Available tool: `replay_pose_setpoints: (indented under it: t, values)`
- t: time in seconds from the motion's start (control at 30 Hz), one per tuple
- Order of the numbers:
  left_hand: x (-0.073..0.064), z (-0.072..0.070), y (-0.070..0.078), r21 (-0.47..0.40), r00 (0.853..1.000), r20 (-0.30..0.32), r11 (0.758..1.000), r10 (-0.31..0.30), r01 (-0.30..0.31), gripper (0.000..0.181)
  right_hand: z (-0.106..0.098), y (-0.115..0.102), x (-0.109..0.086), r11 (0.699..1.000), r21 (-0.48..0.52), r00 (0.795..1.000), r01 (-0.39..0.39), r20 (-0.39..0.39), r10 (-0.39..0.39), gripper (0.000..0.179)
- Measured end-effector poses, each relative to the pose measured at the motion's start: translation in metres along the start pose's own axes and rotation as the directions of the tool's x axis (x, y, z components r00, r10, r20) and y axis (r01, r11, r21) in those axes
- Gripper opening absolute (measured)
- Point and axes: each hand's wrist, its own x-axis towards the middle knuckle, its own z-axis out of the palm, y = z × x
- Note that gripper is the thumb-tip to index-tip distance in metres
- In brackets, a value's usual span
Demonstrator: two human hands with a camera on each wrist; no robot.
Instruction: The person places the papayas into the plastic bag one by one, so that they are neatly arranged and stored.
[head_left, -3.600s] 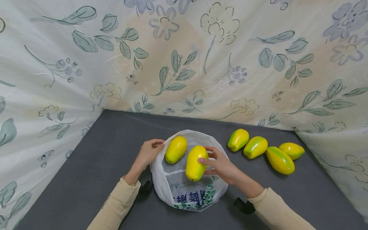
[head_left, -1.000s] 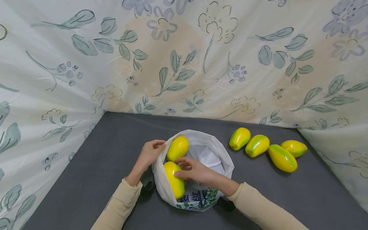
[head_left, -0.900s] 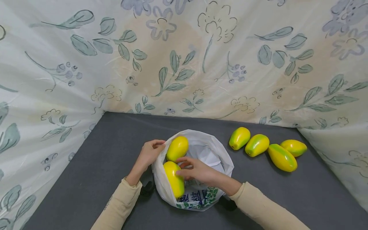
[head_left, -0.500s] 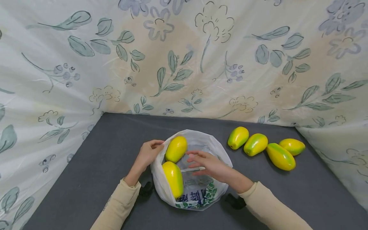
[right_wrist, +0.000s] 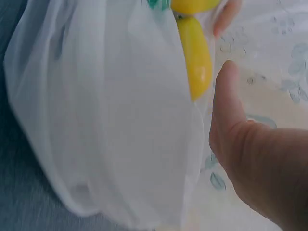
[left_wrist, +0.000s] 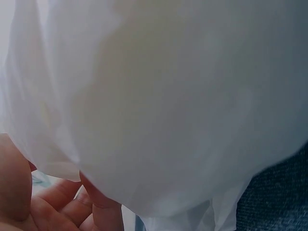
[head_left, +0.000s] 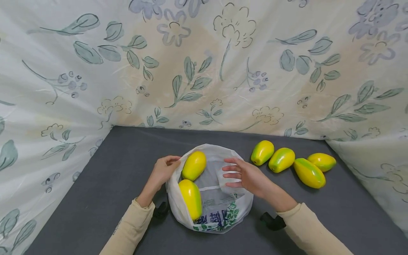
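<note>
A white plastic bag [head_left: 223, 228] with printing stands with its mouth open in the middle of the table. Two yellow-green papayas lie inside along its left side: the far papaya [head_left: 194, 165] and the near papaya [head_left: 190, 199]. My left hand [head_left: 164, 170] pinches the bag's left rim between thumb and fingers; the left wrist view has this hand [left_wrist: 62, 204] at the bag's edge. Over the right part of the bag's mouth, my right hand [head_left: 247, 175] holds nothing, its fingers spread. In the right wrist view the thumb of that hand [right_wrist: 240, 125] is beside the bag wall.
Several more papayas lie on the dark grey tabletop [head_left: 127, 148] right of the bag, among them a papaya [head_left: 262, 152] nearest it and a larger papaya [head_left: 309, 173] farther right. Floral cloth [head_left: 197, 71] hangs behind the table and along its sides.
My right hand has set a papaya down in the bag at the near left, let go of it and drawn back to the right. My left hand stays on the rim.
</note>
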Motion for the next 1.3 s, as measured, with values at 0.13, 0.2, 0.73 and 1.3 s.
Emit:
replay_pose_setpoints:
  t: [0.13, 0.2, 0.73, 1.3]
  values:
    - [0.0, 0.0, 0.0, 0.002, 1.0, 0.002, 1.0, -0.007, 0.007, 0.03, -0.013, -0.006, -0.008, 0.999, 0.04, 0.999, 0.022, -0.038, -0.021, 0.061]
    - [0.0, -0.001, -0.001, 0.004, 1.0, 0.002, 1.0, -0.006, 0.006, 0.03, -0.019, -0.009, -0.013, 0.997, 0.07, 0.997, 0.039, -0.063, -0.034, 0.06]
    - [0.001, -0.001, -0.002, 0.004, 1.0, 0.007, 1.0, -0.001, 0.001, 0.031, -0.075, -0.014, -0.052, 0.928, 0.336, 0.984, 0.16, -0.129, -0.123, 0.036]
    - [0.002, 0.001, -0.002, 0.022, 1.0, 0.01, 1.0, -0.005, 0.005, 0.032, -0.144, -0.013, -0.112, 0.863, 0.426, 0.949, 0.273, -0.265, -0.17, 0.028]
